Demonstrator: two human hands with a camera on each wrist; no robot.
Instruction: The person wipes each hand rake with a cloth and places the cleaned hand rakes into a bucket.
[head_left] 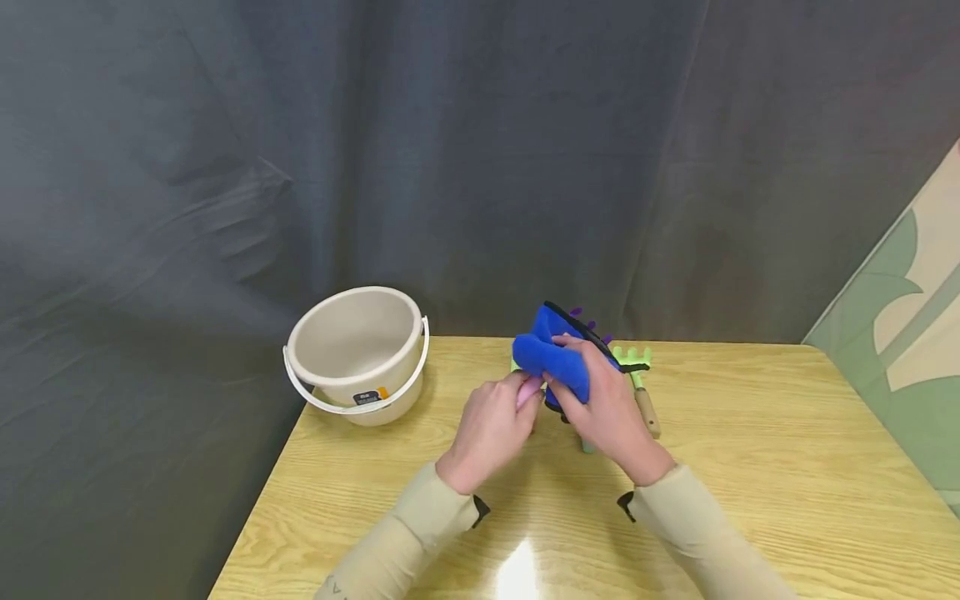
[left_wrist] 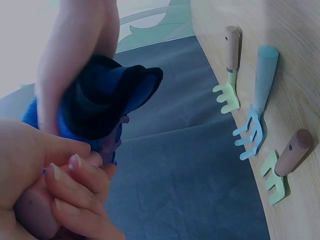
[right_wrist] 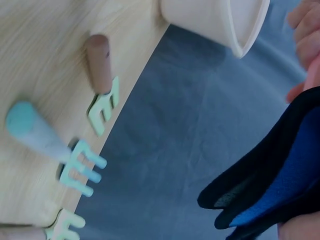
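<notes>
Two hands meet above a wooden tabletop [head_left: 750,467], working a blue glove [head_left: 553,358] with black trim. The right hand [head_left: 609,408] curls its fingers over the glove, gripping it just above the tabletop, while the left hand [head_left: 493,427] pinches the glove's lower edge with bent fingertips. Beneath and just beyond the hands lie three small toy rakes: a green one with a wooden handle [left_wrist: 229,70], a light blue one [left_wrist: 256,102], and another green one [left_wrist: 280,167]. Left of the left hand, well apart, stands a cream bucket [head_left: 358,354].

Blue glove [head_left: 557,357] and hands hide most garden tools — one rake [head_left: 639,385] shows partly.
</notes>
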